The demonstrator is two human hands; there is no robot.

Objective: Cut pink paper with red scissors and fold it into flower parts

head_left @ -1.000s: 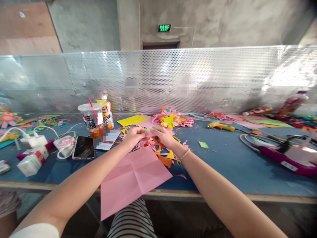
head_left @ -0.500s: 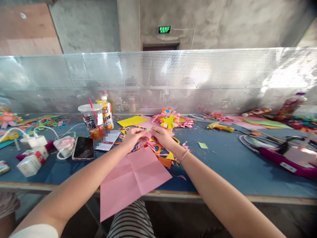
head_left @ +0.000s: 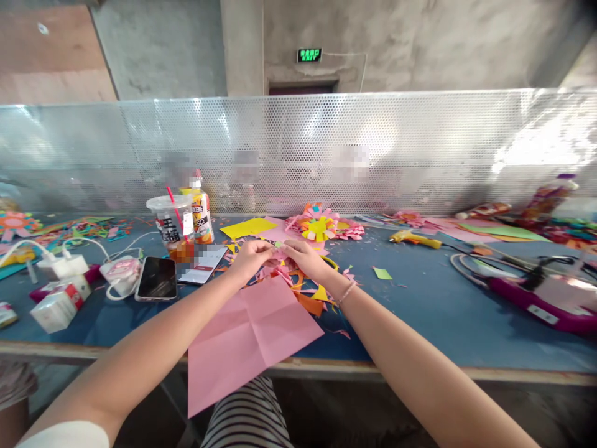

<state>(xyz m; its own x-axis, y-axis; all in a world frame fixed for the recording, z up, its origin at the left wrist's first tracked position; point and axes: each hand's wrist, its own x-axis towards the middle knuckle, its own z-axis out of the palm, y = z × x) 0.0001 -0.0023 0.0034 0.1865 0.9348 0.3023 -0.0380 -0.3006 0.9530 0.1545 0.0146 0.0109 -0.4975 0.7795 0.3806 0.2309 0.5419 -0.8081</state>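
My left hand [head_left: 253,257] and my right hand [head_left: 304,257] meet over the middle of the table, fingers closed in a pinch. A small piece of paper [head_left: 278,244], green where it shows, is between their fingertips; the fingers hide most of it. Close in front of me a creased pink sheet of paper [head_left: 256,330] overhangs the table's near edge. Under and beside the hands are paper scraps [head_left: 311,303] in orange, yellow and pink. Just beyond them sits a paper flower [head_left: 319,228] with a yellow centre and pink petals.
On the left are a phone [head_left: 157,278], a drink cup [head_left: 173,227] with a red straw, a bottle [head_left: 202,214] and white chargers [head_left: 65,266] with cables. To the right lie a yellow glue gun [head_left: 415,239] and a purple power strip [head_left: 536,305]. A perforated metal screen [head_left: 298,143] stands behind.
My fingertips have shifted slightly around the small piece of paper, with both hands staying together. Everything else on the table looks the same.
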